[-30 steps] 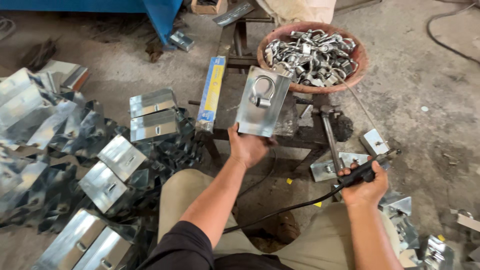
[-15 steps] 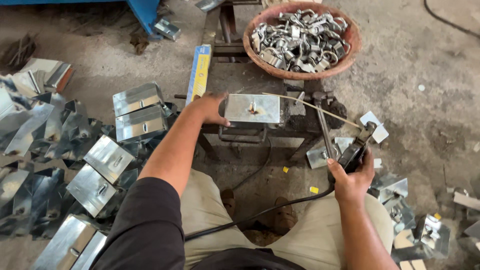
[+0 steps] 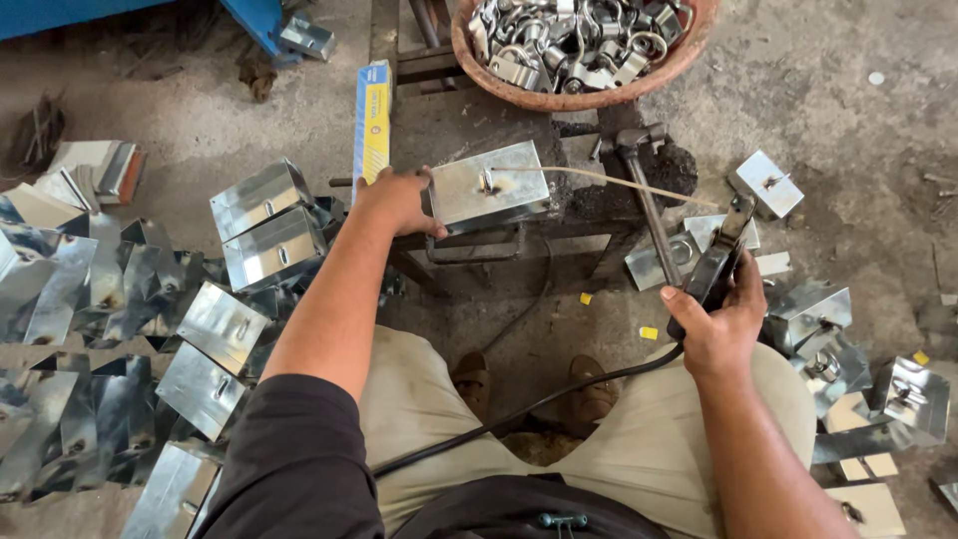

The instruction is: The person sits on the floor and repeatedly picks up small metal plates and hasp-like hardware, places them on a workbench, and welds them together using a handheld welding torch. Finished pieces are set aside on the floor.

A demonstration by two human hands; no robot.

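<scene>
My left hand (image 3: 397, 200) grips the left edge of a shiny sheet-metal box (image 3: 491, 187) lying flat on a dark work stand (image 3: 559, 215). My right hand (image 3: 720, 324) is closed around a black welding electrode holder (image 3: 711, 269) with a black cable trailing toward my lap. A thin welding rod (image 3: 609, 181) runs from the holder to a small metal fitting at the middle of the box, and its tip touches there.
A round basin (image 3: 584, 95) full of metal rings sits beyond the stand. Piles of folded metal boxes (image 3: 249, 225) lie to the left, several finished ones (image 3: 813, 329) to the right. A hammer (image 3: 644, 195) rests on the stand; a blue-yellow electrode packet (image 3: 371, 120) lies beside it.
The box, held up tilted a second ago, now lies flat on the stand. My right hand has raised the holder, bringing the rod tip onto the box's fitting.
</scene>
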